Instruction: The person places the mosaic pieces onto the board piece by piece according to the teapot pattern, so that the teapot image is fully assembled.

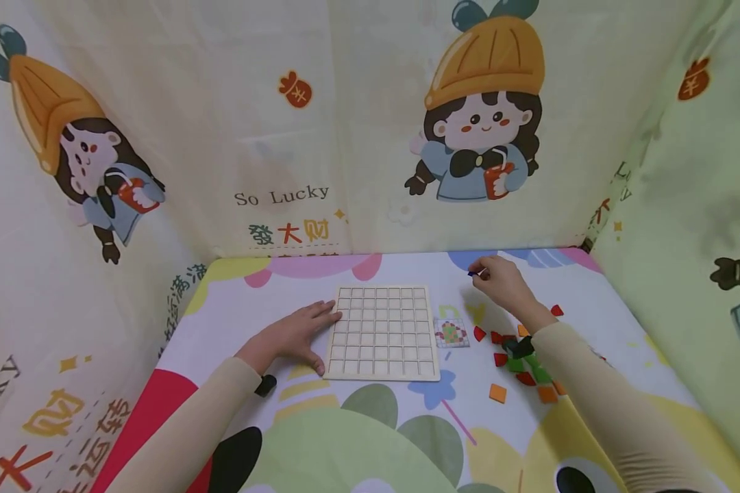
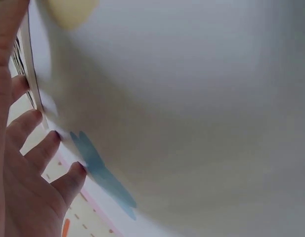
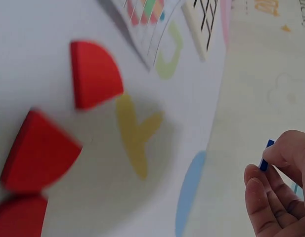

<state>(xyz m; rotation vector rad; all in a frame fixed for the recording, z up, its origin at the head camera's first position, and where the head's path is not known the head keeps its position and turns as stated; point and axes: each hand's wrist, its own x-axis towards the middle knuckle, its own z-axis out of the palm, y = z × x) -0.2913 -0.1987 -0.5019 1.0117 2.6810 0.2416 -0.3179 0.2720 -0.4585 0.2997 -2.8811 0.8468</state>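
A pale wooden grid board (image 1: 382, 333) with rows of square cells, none of them filled, lies flat on the table. My left hand (image 1: 302, 332) rests at its left edge, fingers spread and fairly straight, the fingertips touching the side. My right hand (image 1: 499, 282) is raised past the board's right side, over the far part of the table. Between its thumb and fingers it pinches a small blue tile (image 3: 266, 155), seen edge-on in the right wrist view. A patterned card (image 1: 451, 333) lies against the board's right edge.
Loose tiles lie right of the card, partly under my right forearm: red quarter-circles (image 3: 95, 74), green tiles (image 1: 515, 365) and an orange square (image 1: 497, 393). A printed cloth covers the table (image 1: 370, 438), and printed fabric walls (image 1: 370, 137) stand behind it and on both sides.
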